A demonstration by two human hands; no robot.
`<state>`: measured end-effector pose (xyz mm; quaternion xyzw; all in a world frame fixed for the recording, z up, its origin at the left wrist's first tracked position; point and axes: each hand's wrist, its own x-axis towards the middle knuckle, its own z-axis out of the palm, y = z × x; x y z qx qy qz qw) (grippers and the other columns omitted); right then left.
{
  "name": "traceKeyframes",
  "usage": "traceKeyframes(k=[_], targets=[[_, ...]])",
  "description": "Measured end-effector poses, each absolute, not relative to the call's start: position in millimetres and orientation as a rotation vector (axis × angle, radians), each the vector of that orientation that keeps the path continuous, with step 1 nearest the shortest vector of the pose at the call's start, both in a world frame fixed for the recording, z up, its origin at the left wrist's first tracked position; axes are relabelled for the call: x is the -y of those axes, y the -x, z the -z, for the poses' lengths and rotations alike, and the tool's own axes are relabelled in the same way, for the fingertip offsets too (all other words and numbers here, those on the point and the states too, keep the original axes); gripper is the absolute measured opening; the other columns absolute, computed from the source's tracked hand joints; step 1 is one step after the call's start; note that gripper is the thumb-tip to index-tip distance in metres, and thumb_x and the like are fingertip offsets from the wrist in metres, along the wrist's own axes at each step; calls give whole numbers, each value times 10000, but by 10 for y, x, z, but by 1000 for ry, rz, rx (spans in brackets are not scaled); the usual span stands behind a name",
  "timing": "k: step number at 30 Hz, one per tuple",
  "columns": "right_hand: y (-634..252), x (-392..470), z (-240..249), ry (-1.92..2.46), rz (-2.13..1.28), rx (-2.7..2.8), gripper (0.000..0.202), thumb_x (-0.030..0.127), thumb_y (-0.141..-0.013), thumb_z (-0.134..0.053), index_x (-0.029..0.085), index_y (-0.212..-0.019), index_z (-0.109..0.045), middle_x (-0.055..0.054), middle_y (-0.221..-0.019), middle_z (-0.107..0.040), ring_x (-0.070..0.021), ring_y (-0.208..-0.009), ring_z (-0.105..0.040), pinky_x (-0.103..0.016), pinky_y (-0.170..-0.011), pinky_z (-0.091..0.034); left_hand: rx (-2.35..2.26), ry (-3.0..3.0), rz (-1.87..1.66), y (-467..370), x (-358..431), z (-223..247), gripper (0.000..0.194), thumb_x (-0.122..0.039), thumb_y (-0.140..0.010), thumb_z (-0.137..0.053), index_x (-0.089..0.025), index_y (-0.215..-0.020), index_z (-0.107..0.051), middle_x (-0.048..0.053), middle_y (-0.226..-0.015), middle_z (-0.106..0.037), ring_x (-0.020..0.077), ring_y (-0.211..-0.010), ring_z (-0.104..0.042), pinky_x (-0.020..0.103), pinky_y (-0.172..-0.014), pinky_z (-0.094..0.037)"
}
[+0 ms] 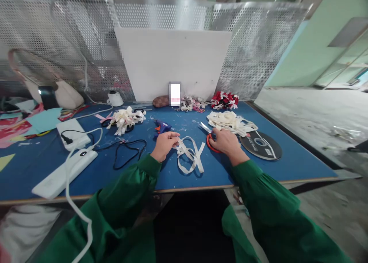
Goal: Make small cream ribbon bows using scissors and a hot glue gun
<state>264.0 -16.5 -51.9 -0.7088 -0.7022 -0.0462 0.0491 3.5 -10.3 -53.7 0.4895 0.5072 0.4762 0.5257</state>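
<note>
My left hand [166,144] pinches one end of a white ribbon [184,170], whose loops lie on the blue table. Over the red-handled scissors [212,146] rests my right hand [225,142], its fingers curled on the handles; the blades point away to the upper left. Just beyond that hand lies a heap of cream ribbon [224,120]. A black ribbon spool [260,150] lies flat to the right, with a strip of ribbon across it. Behind my left hand is a blue glue gun [161,128] with an orange trigger.
White power strips [66,173] and a black cable [126,143] lie at left. Cream bows [126,119] sit near them. At the back are a lit phone [175,93], red and white bows [224,100] and a white board [175,60]. A handbag [69,94] stands far left.
</note>
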Motion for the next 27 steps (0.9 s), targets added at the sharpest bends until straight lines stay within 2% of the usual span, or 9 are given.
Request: traceKeyframes(k=[4, 7, 9, 11, 13, 18, 21, 24, 27], targets=[[-2622, 161, 549, 2116, 60, 2088, 448, 431, -942, -516, 75, -1121, -722, -268, -1100, -661, -375, -1010, -662, -405, -805, -448, -1172, -1183, -1156, -70, 93, 597, 190, -152, -672, -749, -122, -856, -781, 37, -639, -710, 142, -563, -650, 243, -559, -519], [-2626, 134, 495, 2020, -62, 2037, 376, 365, -910, -580, 67, -1080, -734, -274, -1137, -654, -401, -1109, -628, -439, -899, -440, -1131, -1169, -1205, -106, 57, 633, 168, -154, -688, -749, -127, -850, -779, 30, -638, -706, 134, -552, -646, 243, -561, -527], [-2583, 83, 417, 1908, -196, 2003, 342, 347, -912, -586, 101, -1099, -733, -238, -1171, -667, -383, -1163, -604, -451, -970, -419, -1102, -1156, -1250, -136, 22, 638, 155, -161, -689, -767, -135, -841, -776, 22, -637, -703, 122, -538, -632, 246, -573, -535], [-2468, 8, 337, 1750, -408, 1985, 328, 382, -930, -572, 162, -1116, -730, -166, -1167, -703, -328, -1145, -619, -434, -996, -423, -1069, -1146, -1295, -164, -12, 623, 152, -182, -694, -789, -151, -843, -778, 12, -651, -707, 113, -542, -623, 249, -590, -540], [-2282, -75, 289, 1555, -696, 1977, 336, 458, -923, -581, 203, -1080, -733, -99, -1103, -743, -273, -1061, -656, -398, -963, -466, -1044, -1139, -1340, -179, -37, 595, 151, -197, -701, -796, -166, -848, -781, 7, -674, -719, 112, -567, -627, 248, -611, -545], [-1801, -200, 328, 1171, -1415, 1809, 559, 702, -756, -675, 164, -901, -720, -67, -760, -709, -225, -762, -698, -348, -729, -542, -1047, -1103, -1434, -94, -94, 516, 163, -189, -686, -790, -170, -848, -788, 17, -722, -748, 120, -597, -638, 249, -619, -551], [-1762, -205, 356, 1047, -1635, 1627, 538, 669, -681, -771, 159, -832, -694, 21, -591, -557, -154, -581, -608, -311, -640, -519, -1088, -1063, -1488, 23, -150, 483, 182, -209, -663, -807, -164, -838, -792, 9, -663, -722, 110, -549, -609, 238, -578, -525], [-1949, -213, 328, 958, -1739, 1466, 453, 579, -712, -803, 154, -817, -691, 78, -551, -433, -84, -463, -432, -287, -578, -491, -1139, -1004, -1556, 132, -221, 450, 246, -257, -633, -833, -155, -853, -789, 7, -648, -703, 105, -541, -604, 230, -564, -508], [-2236, -260, 257, 892, -1742, 1319, 374, 504, -737, -812, 162, -797, -674, 103, -532, -350, -68, -443, -331, -262, -540, -470, -1199, -948, -1627, 213, -301, 432, 324, -311, -616, -846, -144, -885, -773, 12, -688, -702, 101, -550, -608, 228, -564, -503]])
